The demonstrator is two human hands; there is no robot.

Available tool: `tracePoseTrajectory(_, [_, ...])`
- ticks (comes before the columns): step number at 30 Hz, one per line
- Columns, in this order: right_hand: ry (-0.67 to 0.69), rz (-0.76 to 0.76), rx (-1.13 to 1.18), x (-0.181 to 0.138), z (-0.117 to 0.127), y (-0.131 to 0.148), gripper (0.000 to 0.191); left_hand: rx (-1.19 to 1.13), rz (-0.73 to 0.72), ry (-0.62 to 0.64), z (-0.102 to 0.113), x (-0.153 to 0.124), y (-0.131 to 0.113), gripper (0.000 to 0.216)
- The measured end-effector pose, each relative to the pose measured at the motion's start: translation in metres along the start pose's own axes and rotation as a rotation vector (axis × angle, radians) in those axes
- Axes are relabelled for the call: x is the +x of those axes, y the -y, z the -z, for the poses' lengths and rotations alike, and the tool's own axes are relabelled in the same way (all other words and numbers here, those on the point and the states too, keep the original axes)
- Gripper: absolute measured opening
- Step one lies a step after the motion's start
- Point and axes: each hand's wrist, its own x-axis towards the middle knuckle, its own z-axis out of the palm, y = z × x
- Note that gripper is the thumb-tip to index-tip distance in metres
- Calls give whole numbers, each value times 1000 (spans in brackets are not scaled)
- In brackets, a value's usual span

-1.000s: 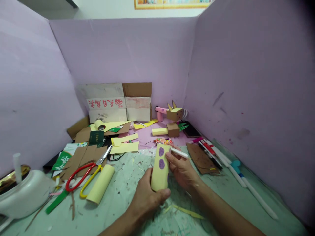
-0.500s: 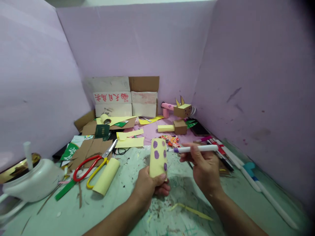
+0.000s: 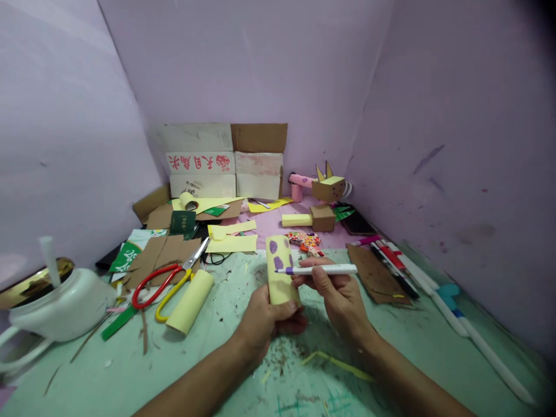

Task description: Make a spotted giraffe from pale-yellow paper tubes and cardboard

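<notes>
My left hand [image 3: 266, 317] is wrapped round the lower end of a pale yellow paper tube [image 3: 280, 286], which stands tilted up above the table and bears purple spots. In my right hand [image 3: 341, 295] is a white felt-tip pen [image 3: 334, 269] with a purple tip, held level. Its tip is at the tube's front, by a purple spot; whether it touches I cannot tell. The right fingers hide part of the tube's right side. A second yellow paper tube [image 3: 191, 302] lies plain on the table to the left, beside red and yellow-handled scissors [image 3: 176, 281].
A white pot [image 3: 65, 313] stands at the far left. Cardboard scraps [image 3: 163, 260] and yellow paper strips [image 3: 232, 243] lie behind. At the back are a cardboard box [image 3: 258, 174] and a spotted cardboard animal head [image 3: 329, 189]. Several pens [image 3: 393, 266] lie at right.
My right hand has moved left and brought the pen from beside the tube to its front. The tube has turned a little in my left hand. The view has shifted slightly.
</notes>
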Motion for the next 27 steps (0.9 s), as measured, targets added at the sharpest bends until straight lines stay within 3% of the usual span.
tracePoseTrajectory(4, [-5,29,-29,-1,1,8,25,-8,33,-67,-1,-1,-3,44])
tracePoseTrajectory(8, [-67,173,-184,-1,6,15,17,-8,39,-83,-1,-1,-3,37])
tracePoseTrajectory(13, [-9,311,-356,-4,8,9,12,4,19,-103,-2,0,-1,35])
tracePoseTrajectory(27, [1,416,-528,-4,1,1,10,18,-13,-113,-4,3,5,33])
